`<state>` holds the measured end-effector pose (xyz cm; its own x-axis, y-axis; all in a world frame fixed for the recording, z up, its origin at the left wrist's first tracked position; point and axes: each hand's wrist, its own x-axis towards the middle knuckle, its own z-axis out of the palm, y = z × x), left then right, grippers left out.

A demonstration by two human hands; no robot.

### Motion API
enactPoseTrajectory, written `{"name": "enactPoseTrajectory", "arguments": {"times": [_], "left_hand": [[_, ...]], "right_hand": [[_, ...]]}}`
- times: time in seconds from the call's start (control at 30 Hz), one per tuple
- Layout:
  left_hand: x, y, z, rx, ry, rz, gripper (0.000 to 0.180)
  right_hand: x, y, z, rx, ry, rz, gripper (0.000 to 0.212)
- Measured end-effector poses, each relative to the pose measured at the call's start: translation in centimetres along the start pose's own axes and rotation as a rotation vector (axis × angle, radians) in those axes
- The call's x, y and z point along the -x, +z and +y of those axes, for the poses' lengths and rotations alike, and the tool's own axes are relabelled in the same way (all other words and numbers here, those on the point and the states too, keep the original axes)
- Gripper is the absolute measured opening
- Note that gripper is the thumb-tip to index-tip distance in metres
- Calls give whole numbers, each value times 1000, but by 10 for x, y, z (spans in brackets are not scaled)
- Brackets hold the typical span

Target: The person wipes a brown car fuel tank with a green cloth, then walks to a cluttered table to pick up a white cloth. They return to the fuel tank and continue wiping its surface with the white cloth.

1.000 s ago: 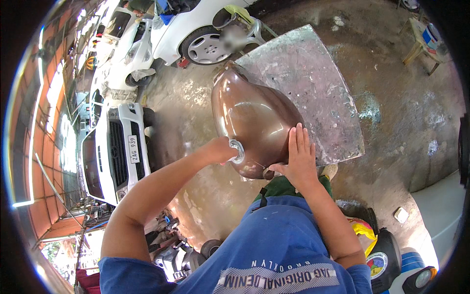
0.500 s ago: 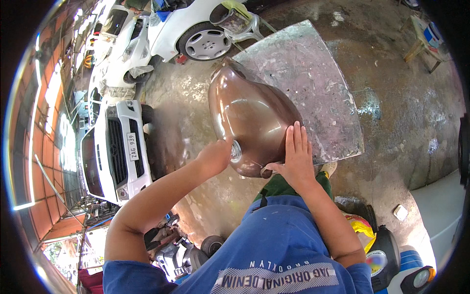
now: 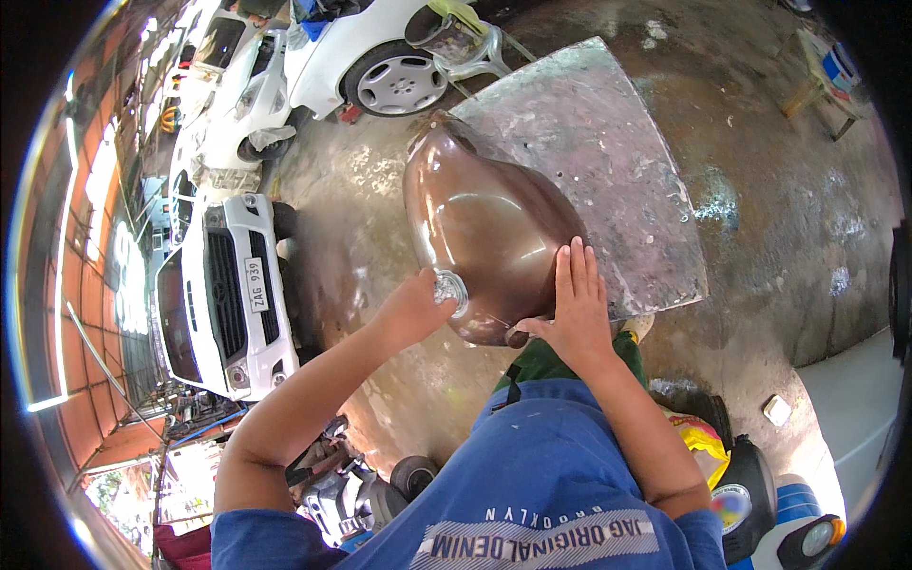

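A glossy brown motorcycle fuel tank (image 3: 489, 223) rests on a paint-spotted board, its narrow end pointing away from me. On its near left side is a round, silver, ridged fuel cap (image 3: 450, 285). My left hand (image 3: 410, 309) pinches the cap's left edge, with some fingers hidden behind the hand. My right hand (image 3: 578, 309) lies against the tank's near right side, fingers stretched out and thumb spread toward a small knob (image 3: 516, 337) at the near end.
The stained board (image 3: 608, 190) extends to the right beneath the tank. A white pickup (image 3: 228, 294) stands at left, a white car (image 3: 318, 57) farther off. A chair (image 3: 470, 47) is beyond the board, a wooden stool (image 3: 822, 90) at far right. A yellow bag (image 3: 703, 446) lies near my right arm.
My left hand has shifted slightly left and down and turned, so more of the silver cap's face shows. My right hand and the tank have stayed put.
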<state>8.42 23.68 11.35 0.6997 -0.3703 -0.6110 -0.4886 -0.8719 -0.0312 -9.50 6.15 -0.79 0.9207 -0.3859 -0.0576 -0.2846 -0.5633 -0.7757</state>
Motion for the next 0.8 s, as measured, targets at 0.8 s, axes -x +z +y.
{"name": "enactPoseTrajectory", "arguments": {"times": [0.8], "left_hand": [[3,3,-2,-30,192,32,40]], "right_hand": [[-12,-6,-1,-10,3,-62,120]]}}
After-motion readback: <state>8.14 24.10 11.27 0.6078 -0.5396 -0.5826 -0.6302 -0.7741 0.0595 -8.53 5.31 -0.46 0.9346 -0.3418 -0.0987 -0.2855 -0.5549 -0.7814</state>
